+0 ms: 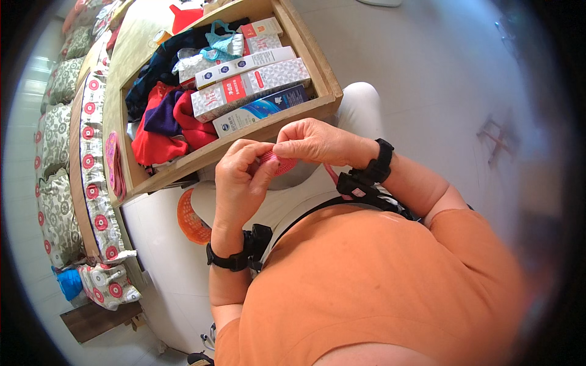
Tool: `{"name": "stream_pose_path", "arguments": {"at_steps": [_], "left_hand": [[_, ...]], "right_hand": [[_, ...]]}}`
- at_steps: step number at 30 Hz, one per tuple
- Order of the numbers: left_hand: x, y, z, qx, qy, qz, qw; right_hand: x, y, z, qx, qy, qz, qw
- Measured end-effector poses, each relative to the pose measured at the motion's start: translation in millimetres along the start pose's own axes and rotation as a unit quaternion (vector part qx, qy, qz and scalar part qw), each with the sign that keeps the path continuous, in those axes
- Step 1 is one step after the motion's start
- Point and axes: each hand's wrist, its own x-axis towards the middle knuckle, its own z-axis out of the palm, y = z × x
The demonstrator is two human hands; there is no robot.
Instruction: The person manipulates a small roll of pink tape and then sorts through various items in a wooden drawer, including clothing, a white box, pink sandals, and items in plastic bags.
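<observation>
Both hands meet over my lap, just in front of an open wooden drawer [330, 101]. My left hand [240, 178] pinches a small round pink-and-white striped piece [284, 165], which shows below the fingertips. My right hand [311, 142] has thumb and forefinger pressed together at the upper edge of that piece; whatever lies between them is too small to tell. Inside the drawer lie several cartons [252, 87], red cloth [160, 144], purple cloth [162, 116] and a light-blue knitted item [224, 43]. Black straps with small devices circle both wrists.
A flat pink patterned stack [114, 164] rests on the table [137, 27] beside the drawer, with a thread spool [161, 36] and a red item [185, 18] farther back. An orange plastic basket [192, 217] is below the drawer. Patterned cushions [64, 132] line the left.
</observation>
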Motion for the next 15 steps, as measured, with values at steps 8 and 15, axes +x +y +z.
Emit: {"name": "stream_pose_path", "arguments": {"at_steps": [8,15], "left_hand": [[-13,-13,15,-0.234,0.013,-0.078,0.969],[-15,-11,20,-0.294,0.024,-0.098,0.95]], "right_hand": [[-4,-3,-5,0.083,-0.033,0.03,0.996],[-3,-6,-3,0.099,-0.025,0.066,0.993]]}}
